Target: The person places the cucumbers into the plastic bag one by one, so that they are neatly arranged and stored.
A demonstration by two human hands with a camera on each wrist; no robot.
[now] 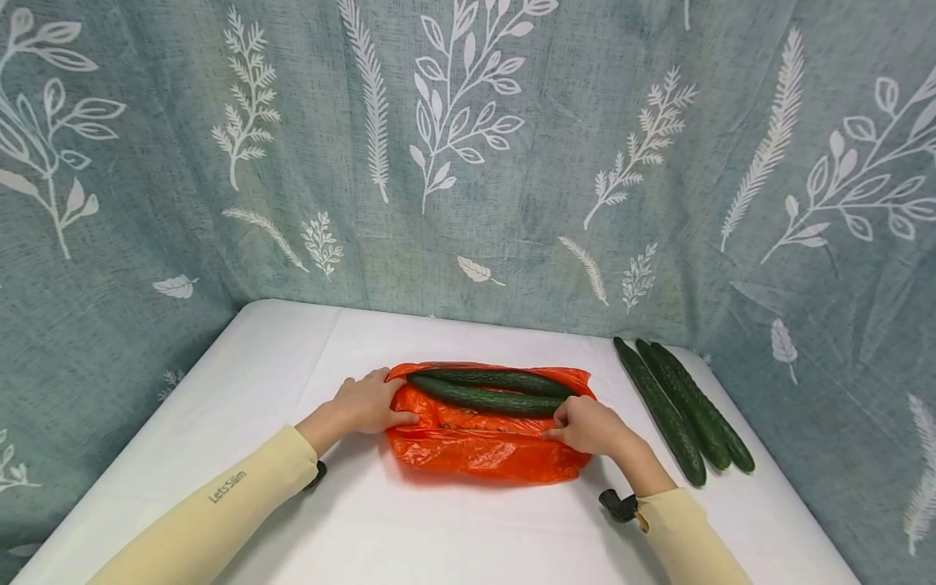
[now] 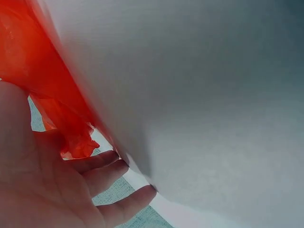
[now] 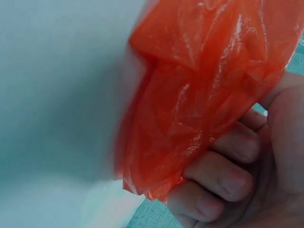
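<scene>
Two dark green cucumbers (image 1: 483, 393) lie side by side on an orange-red plastic bag (image 1: 475, 455) at the middle of the table. My left hand (image 1: 373, 402) rests at the bag's left end, its thumb on the plastic. In the left wrist view the left hand's (image 2: 57, 180) other fingers stretch out to the white tabletop, near the bag (image 2: 47, 57). At the bag's right end my right hand (image 1: 588, 424) grips the plastic near the cucumbers' right tips. Curled fingers (image 3: 221, 175) hold the crinkled bag (image 3: 190, 95) in the right wrist view.
Several more cucumbers (image 1: 658, 414) lie together near the right edge of the white table (image 1: 439, 528). Behind and beside the table hangs a blue-green curtain (image 1: 512, 244) with white leaf prints.
</scene>
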